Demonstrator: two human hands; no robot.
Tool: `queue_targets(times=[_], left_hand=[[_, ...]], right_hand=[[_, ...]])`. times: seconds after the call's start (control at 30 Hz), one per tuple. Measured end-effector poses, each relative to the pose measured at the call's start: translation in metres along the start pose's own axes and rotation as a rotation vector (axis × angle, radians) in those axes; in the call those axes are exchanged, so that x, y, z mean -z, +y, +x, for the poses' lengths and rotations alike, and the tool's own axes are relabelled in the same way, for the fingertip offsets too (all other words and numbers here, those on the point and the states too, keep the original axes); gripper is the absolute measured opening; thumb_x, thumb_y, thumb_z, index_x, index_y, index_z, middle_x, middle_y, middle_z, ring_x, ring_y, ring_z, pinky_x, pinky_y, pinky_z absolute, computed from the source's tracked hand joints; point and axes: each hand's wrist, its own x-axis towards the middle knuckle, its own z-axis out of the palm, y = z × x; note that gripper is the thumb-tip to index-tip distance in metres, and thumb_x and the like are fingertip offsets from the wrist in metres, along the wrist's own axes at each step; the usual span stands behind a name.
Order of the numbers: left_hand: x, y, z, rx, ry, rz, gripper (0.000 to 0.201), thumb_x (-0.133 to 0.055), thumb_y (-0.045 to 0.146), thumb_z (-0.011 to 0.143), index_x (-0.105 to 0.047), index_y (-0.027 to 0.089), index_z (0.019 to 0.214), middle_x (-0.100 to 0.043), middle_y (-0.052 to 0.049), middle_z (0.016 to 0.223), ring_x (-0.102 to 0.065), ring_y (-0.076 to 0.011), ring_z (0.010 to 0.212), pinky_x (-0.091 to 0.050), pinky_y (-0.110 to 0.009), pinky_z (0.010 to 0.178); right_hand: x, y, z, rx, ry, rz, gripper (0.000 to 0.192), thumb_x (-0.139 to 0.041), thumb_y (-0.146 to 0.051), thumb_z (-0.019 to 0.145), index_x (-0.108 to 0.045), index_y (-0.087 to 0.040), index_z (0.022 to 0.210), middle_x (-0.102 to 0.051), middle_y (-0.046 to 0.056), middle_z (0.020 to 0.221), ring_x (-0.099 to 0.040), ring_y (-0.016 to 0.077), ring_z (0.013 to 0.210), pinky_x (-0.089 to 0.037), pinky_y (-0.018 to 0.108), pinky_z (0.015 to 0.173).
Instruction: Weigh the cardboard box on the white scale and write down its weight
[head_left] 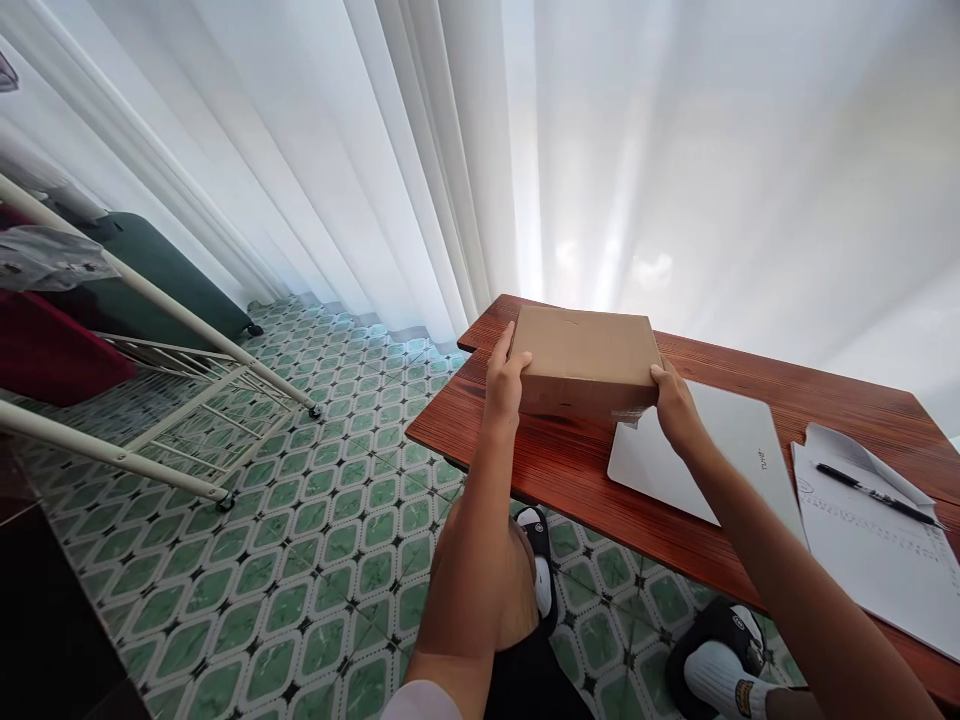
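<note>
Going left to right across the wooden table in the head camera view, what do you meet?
Left hand → cardboard box → right hand → closed white laptop → paper sheets with a black pen on top.

— What are you holding at mid-frame?
— Your left hand (507, 378) and right hand (676, 408) grip a cardboard box (586, 358) on the wooden table (555, 462) — it overlaps a white laptop (705, 450).
</note>
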Motion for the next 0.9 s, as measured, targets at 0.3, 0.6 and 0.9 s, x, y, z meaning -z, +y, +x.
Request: queue_targets(times=[0.3, 0.6, 0.9], left_hand=[[0.015, -0.004, 0.008, 0.050, 0.028, -0.032, 0.072, -0.059, 0.023, 0.079, -0.053, 0.018, 0.150, -0.052, -0.004, 0.152, -0.049, -0.0264, 0.139, -0.043, -0.032, 0.112], [0.016, -0.011, 0.010, 0.062, 0.049, 0.077, 0.072, -0.057, 0.024, 0.078, -0.053, 0.016, 0.150, -0.048, -0.004, 0.155, -0.046, -0.0242, 0.141, -0.039, -0.029, 0.114], [0.017, -0.016, 0.013, 0.077, 0.044, 0.106, 0.070, -0.057, 0.025, 0.079, -0.054, 0.015, 0.149, -0.049, -0.005, 0.155, -0.047, -0.0250, 0.140, -0.042, -0.030, 0.111]], right_hand=[[-0.021, 0.008, 0.003, -0.013, -0.069, 0.010, 0.046, -0.032, -0.043, 0.100, -0.063, -0.027, 0.129, -0.064, 0.005, 0.135, -0.054, 0.0336, 0.124, -0.040, 0.046, 0.099], [-0.028, 0.025, 0.006, -0.092, -0.063, -0.001, 0.042, -0.034, -0.049, 0.099, -0.064, -0.027, 0.118, -0.066, 0.006, 0.123, -0.058, 0.0332, 0.111, -0.045, 0.048, 0.094], [-0.030, 0.030, 0.008, -0.046, -0.089, 0.004, 0.048, -0.035, -0.053, 0.099, -0.064, -0.027, 0.127, -0.064, 0.007, 0.134, -0.054, 0.0346, 0.124, -0.037, 0.054, 0.112]])
